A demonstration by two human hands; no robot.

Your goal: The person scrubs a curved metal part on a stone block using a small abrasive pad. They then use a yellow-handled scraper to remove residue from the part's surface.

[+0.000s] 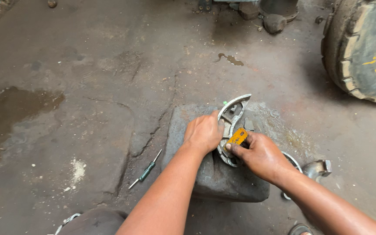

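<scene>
A single curved metal brake shoe (233,116), dull grey and crescent-shaped with a ribbed inner web, is laid on a dark, rough block (216,178) that sits on the stained concrete floor (88,87). The shoe is steadied by the left hand (203,132), whose fingers are curled closed over its inner edge. A small flat orange piece (238,136), rectangular and worn, is pinched between the thumb and fingers of the right hand (262,156) and is pressed against the shoe's web; what it is made of cannot be told for certain, though it may be an abrasive pad.

One slim screwdriver (146,170) with a green handle is seen lying on the cracked floor just left of the block. A second curved metal part (293,162) is partly hidden behind the right wrist, near one grey pipe elbow (317,168). One large, deeply treaded rubber tyre (353,48) with a yellow rim stands at the upper right, well apart from the hands.
</scene>
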